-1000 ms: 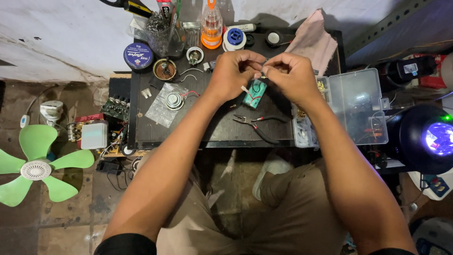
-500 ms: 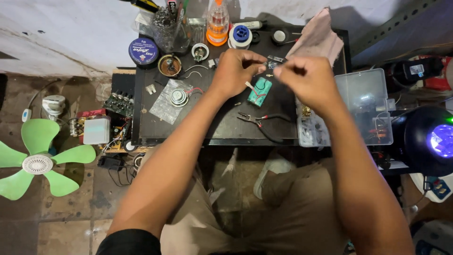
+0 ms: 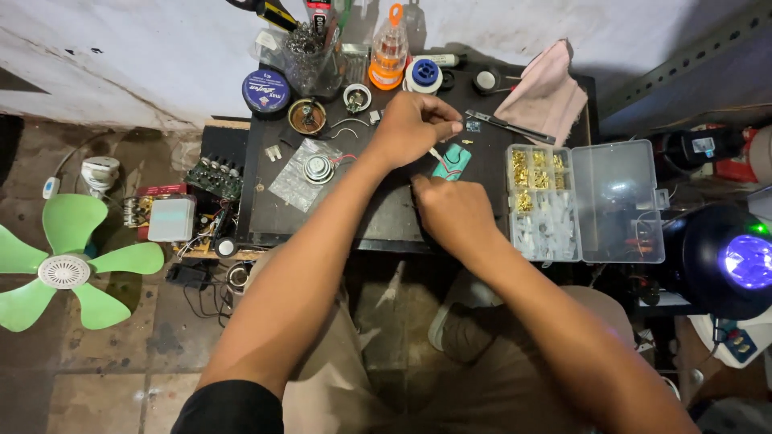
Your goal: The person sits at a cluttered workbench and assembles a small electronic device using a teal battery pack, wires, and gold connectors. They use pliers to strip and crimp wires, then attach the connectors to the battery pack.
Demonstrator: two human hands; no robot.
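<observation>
- Teal circuit board (image 3: pixel 453 161) flat on the dark table (image 3: pixel 273 213), between both hands, just left of the clear compartment box (image 3: pixel 585 201).
- Left hand (image 3: pixel 414 127) curled above the board, fingertips pinched on something small; cannot tell what.
- Right hand (image 3: pixel 453 214) knuckles up at the table's near edge, just below the board, fingers folded under; grip hidden.
- Pink cloth (image 3: pixel 547 90) at the far right corner; green fan (image 3: pixel 60 261) on the floor, well apart.

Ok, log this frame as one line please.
left hand: pinching small part above small green circuit board | right hand: resting on black worktable beside board | clear plastic compartment box: open
</observation>
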